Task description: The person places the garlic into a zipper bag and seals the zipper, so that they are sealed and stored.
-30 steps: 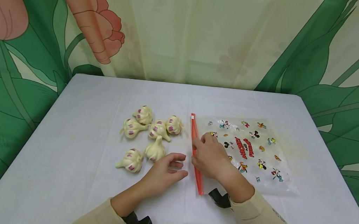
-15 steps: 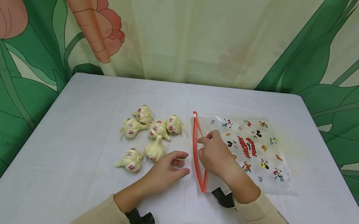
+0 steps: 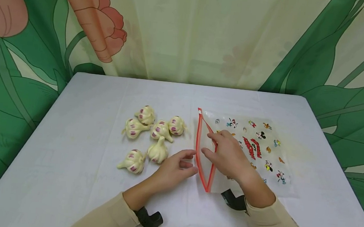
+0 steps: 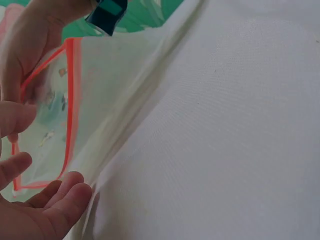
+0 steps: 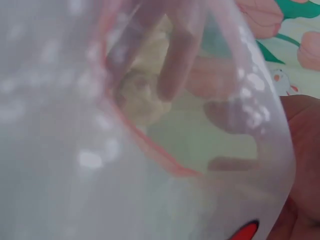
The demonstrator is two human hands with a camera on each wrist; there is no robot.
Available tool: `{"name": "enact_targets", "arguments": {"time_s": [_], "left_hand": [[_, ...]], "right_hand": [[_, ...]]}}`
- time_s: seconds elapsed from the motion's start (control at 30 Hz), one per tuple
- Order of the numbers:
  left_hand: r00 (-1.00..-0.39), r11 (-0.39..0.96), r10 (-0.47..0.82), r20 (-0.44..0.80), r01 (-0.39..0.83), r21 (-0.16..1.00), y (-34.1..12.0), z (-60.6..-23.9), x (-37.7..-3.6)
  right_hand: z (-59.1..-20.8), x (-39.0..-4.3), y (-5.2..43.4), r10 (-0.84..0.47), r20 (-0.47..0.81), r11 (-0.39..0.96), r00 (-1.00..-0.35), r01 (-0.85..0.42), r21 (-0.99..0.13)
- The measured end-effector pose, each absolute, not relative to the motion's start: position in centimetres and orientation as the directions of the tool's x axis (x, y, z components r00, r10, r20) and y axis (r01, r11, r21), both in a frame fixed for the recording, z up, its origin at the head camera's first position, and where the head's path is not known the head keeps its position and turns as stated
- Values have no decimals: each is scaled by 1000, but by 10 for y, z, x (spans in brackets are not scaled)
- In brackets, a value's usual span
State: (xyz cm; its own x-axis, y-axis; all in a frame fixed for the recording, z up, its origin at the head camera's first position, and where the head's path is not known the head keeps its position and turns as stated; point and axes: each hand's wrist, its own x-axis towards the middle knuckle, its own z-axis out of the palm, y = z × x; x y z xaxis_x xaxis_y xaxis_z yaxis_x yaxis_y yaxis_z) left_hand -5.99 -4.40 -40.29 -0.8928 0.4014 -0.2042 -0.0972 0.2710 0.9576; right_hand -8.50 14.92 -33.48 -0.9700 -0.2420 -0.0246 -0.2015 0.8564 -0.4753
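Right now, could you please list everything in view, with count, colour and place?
garlic: six bulbs, cream with purple marks, left of table centre.
bag: one, clear with cartoon prints and a red zip edge, right of the garlic, mouth held open.
table: one, white cloth.
curtain: one, cream with green leaves and orange flowers, behind the table.
wrist cameras: two, black, one on each wrist.
left hand: fingers relaxed, at the bag's mouth beside the lower red edge.
right hand: pinches the bag's upper layer, lifting it.
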Motion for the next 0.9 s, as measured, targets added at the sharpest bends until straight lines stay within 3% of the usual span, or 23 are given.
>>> {"name": "enact_targets", "arguments": {"time_s": [0.63,0.9], "left_hand": [[-902,268,374,-216,-118,956,-30,-406,-67],[-918,310,318,-235,-134,941,-31,-407,-68]], "right_hand": [[-330,-83,161,-312,60,766,-948,-288,-574],[-319,-83,170,-303,239,781,-923,-384,-493]]}}
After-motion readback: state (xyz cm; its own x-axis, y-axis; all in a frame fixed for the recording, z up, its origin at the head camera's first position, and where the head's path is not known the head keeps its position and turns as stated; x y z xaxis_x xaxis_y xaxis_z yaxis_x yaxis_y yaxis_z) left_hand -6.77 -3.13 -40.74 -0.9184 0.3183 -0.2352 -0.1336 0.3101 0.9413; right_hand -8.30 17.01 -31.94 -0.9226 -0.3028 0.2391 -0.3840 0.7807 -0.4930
